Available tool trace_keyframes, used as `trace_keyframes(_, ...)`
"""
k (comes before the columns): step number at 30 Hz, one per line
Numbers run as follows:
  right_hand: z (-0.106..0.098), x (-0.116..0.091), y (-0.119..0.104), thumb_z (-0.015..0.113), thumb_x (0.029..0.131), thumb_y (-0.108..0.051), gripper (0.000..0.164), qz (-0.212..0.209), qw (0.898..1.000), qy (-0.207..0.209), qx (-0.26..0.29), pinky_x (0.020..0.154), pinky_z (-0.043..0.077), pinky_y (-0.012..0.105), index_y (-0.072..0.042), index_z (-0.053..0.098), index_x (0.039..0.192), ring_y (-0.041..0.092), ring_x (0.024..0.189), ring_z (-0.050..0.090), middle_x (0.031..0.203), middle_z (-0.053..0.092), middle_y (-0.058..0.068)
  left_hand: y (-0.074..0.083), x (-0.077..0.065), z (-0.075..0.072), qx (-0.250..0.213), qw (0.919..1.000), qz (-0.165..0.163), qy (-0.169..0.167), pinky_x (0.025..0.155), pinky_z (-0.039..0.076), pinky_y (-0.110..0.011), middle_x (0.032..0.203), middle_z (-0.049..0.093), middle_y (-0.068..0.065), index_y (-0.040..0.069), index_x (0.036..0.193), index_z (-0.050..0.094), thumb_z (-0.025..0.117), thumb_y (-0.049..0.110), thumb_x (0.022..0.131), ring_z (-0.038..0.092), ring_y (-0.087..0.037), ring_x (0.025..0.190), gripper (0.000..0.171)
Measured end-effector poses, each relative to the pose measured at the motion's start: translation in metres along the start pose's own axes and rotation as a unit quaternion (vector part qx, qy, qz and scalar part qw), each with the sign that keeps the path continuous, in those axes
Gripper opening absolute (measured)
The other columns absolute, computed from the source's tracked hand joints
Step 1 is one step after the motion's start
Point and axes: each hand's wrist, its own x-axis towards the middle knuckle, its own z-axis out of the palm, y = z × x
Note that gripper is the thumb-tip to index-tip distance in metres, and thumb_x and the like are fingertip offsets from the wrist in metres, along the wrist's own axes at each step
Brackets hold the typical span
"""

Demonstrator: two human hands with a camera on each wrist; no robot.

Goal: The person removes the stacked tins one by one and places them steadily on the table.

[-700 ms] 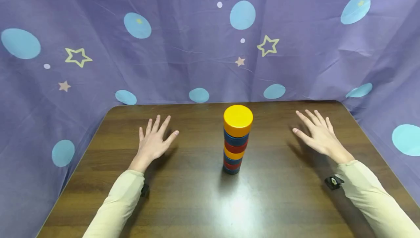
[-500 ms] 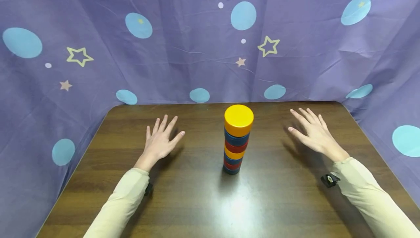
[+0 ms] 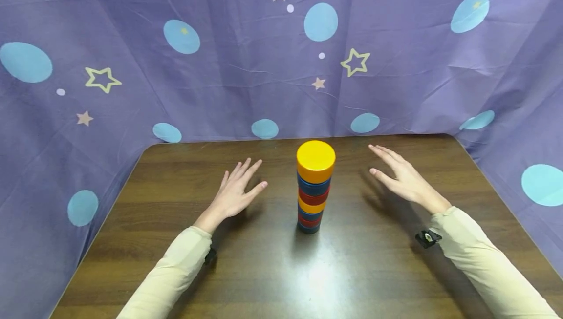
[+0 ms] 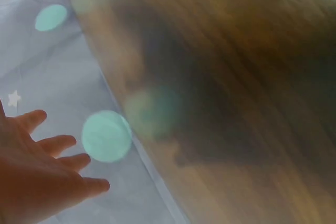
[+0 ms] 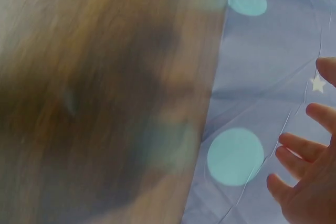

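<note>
A tall stack of round blocks (image 3: pixel 314 187) in yellow, blue and red stands upright near the middle of the table, with a wider yellow piece on top. To its left, my left hand (image 3: pixel 235 193) hovers above the table with fingers spread and extended, apart from the stack. On the other side my right hand (image 3: pixel 406 182) hangs over the tabletop, fingers fairly straight, thumb toward the stack. Both hands hold nothing. The left wrist view shows the left hand (image 4: pixel 42 169) with bent-free fingers; the right wrist view shows part of the right hand (image 5: pixel 312 171).
The brown wooden table (image 3: pixel 281 270) has rounded far corners and a bright light reflection near its front. Behind and beside it hangs a purple cloth (image 3: pixel 246 65) with blue ovals and stars. A small black device (image 3: pixel 427 237) sits at the right wrist.
My two hands have moved inward toward the stack, the left one to the right and the right one to the left, turning somewhat palm-inward. The stack stands still.
</note>
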Motion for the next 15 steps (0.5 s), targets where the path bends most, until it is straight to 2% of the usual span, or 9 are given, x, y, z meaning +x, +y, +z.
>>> trace_keyframes(4, 0.002, 0.004, -0.010, 0.064, 0.094, -0.020, 0.059, -0.024, 0.999, 0.013, 0.017, 0.105, 0.030, 0.056, -0.011, 0.041, 0.147, 0.034, 0.133, 0.037, 0.146, 0.042, 0.013, 0.011, 0.002, 0.001, -0.051, 0.9977, 0.045, -0.001, 0.111, 0.005, -0.061, 0.157, 0.020, -0.012, 0.021, 0.153, 0.030, 0.049, 0.047, 0.099, 0.015, -0.034, 0.143, 0.063)
trace_keyframes(7, 0.003, 0.010, -0.020, 0.065, 0.093, -0.017, 0.057, -0.050, 0.998, 0.024, 0.029, 0.104, 0.033, 0.051, -0.011, 0.043, 0.146, 0.030, 0.130, 0.042, 0.144, 0.045, 0.010, 0.022, 0.003, -0.002, -0.088, 0.9924, 0.086, -0.004, 0.112, 0.005, -0.058, 0.157, 0.020, -0.009, 0.020, 0.152, 0.031, 0.052, 0.041, 0.099, 0.016, -0.032, 0.143, 0.061)
trace_keyframes(10, 0.002, 0.019, -0.031, 0.065, 0.093, -0.015, 0.055, -0.073, 0.996, 0.033, 0.044, 0.104, 0.035, 0.045, -0.010, 0.046, 0.144, 0.026, 0.127, 0.045, 0.141, 0.049, 0.008, 0.033, 0.005, -0.007, -0.123, 0.9838, 0.130, -0.005, 0.113, 0.006, -0.057, 0.157, 0.022, -0.006, 0.020, 0.152, 0.032, 0.055, 0.037, 0.099, 0.018, -0.028, 0.143, 0.060)
trace_keyframes(15, 0.001, 0.034, -0.048, 0.065, 0.093, -0.013, 0.050, -0.093, 0.992, 0.043, 0.071, 0.104, 0.035, 0.032, -0.009, 0.050, 0.140, 0.022, 0.124, 0.048, 0.136, 0.054, 0.007, 0.049, 0.009, -0.018, -0.176, 0.9626, 0.206, -0.013, 0.115, 0.011, -0.049, 0.156, 0.027, -0.002, 0.016, 0.151, 0.033, 0.054, 0.040, 0.099, 0.023, -0.021, 0.143, 0.061)
